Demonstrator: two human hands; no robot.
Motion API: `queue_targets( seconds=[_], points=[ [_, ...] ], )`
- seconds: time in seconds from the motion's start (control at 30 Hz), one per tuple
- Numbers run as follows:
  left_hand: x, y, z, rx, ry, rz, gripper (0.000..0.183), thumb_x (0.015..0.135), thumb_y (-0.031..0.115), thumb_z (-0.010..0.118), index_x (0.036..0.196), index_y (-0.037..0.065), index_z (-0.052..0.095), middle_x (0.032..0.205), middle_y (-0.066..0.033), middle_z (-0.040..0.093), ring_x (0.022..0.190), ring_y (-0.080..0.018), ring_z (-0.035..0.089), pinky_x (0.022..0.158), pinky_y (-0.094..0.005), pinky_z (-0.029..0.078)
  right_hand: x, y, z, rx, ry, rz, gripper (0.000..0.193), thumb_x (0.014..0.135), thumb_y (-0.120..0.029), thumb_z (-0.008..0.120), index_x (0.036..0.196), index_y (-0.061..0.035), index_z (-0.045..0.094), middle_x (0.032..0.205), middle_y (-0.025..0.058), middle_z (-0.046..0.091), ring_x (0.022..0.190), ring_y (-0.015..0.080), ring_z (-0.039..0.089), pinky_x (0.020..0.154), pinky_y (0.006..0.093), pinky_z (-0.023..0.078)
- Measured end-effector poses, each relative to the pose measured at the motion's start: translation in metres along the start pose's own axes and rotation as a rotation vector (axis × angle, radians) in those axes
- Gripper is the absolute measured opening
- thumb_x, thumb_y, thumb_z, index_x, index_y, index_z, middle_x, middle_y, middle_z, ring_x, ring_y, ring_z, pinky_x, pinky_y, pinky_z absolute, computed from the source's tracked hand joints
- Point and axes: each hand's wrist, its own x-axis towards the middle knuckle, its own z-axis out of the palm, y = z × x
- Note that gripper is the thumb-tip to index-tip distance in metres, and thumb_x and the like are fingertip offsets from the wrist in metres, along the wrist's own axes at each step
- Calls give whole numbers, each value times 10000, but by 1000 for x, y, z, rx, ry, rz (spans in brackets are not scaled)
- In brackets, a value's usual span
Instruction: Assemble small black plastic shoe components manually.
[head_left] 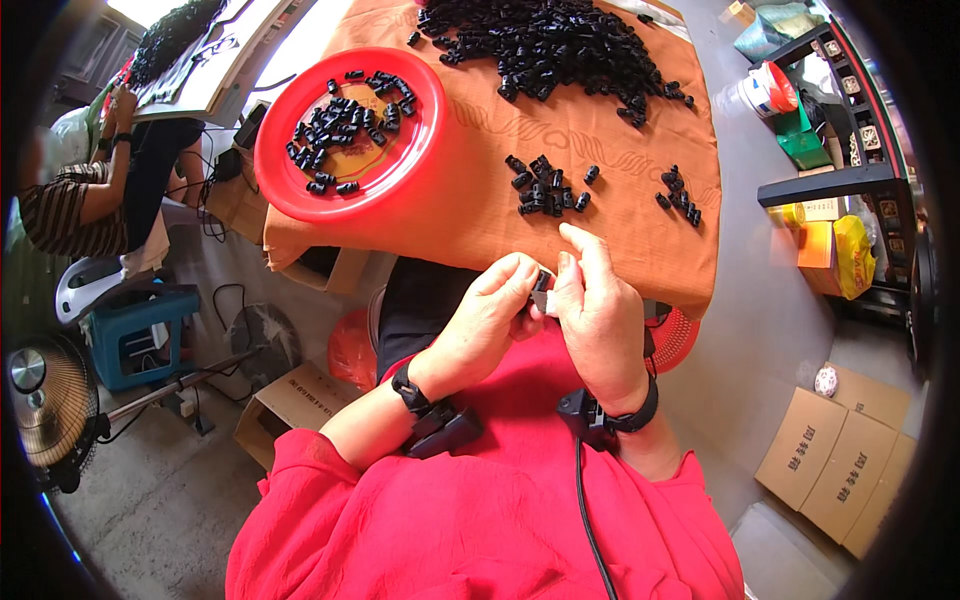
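work, as i follow it remotely, seems two-handed handling: left hand [484,318] and right hand [603,318] pinch a small black part [541,283] by the near edge of the orange cloth [470,212]; i judge the next move calls for steady, light pressure.

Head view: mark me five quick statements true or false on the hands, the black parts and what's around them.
1. The left hand holds a small black part. True.
2. The right hand rests in the red dish. False: the right hand is close beside the left; the red dish holds black parts.
3. The biggest black heap lies toward the table's far side. True.
4. The tablecloth is blue. False: the tablecloth is orange.
5. A fan stands to the person's left. True.
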Motion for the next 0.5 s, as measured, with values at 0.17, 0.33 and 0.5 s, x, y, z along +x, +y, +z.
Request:
queue_targets(
  seconds=[0.17, 0.33, 0.5],
  points=[
    [0, 0, 0, -1, 11, -18, 220, 1063, 288, 484, 1012, 90, 564, 813, 15, 548, 684, -67, 458, 598, -215, 366, 0, 3, 3, -27, 23, 12, 259, 975, -131, 568, 1219, -45, 567, 665, 155, 650, 626, 336, 676, 544, 440, 503],
    [1, 0, -1, 2, 11, 1, 222, 1065, 290, 479, 1015, 90, 561, 815, 15, 552, 684, -66, 463, 593, -211, 364, 2, 3, 3, -31, 18, 5, 259, 976, -131, 567, 1221, -46, 565, 663, 158, 647, 624, 342, 675, 543, 445, 500],
    [4, 7, 3, 40, 6, 3, 214, 1067, 283, 473, 1012, 91, 551, 827, 14, 554, 688, -69, 466, 603, -213, 370, 8, 0, -2, -24, 8, 3, 258, 977, -130, 563, 1222, -48, 562, 660, 158, 645, 625, 343, 676, 545, 447, 501]
  ],
)
